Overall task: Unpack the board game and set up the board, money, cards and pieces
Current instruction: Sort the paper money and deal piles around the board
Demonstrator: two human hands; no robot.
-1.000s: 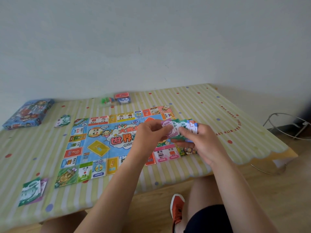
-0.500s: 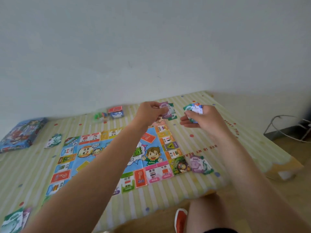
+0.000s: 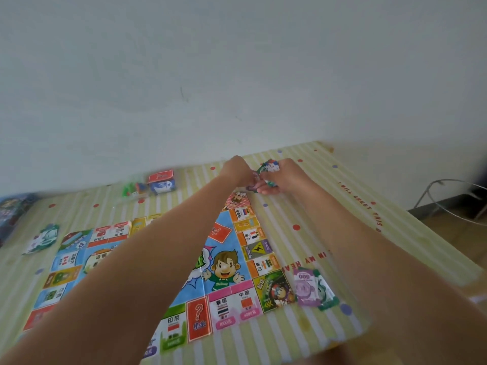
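Note:
The colourful game board lies flat on the striped tablecloth. Both arms reach past its far right corner. My right hand grips a fanned stack of paper money. My left hand pinches a purple and green note low over the cloth, just beyond the board's corner. A small pile of purple and green money lies at the board's near right corner, and another money pile lies to the board's left. Card decks and green plastic pieces sit behind the board.
The blue game box sits at the far left edge of the table. A white wall rises right behind the table. A metal wire frame stands on the floor to the right.
Both hands have moved further away, from over the board's far edge to beyond its far right corner. My left hand has lowered its note close to the cloth. The view has tipped forward.

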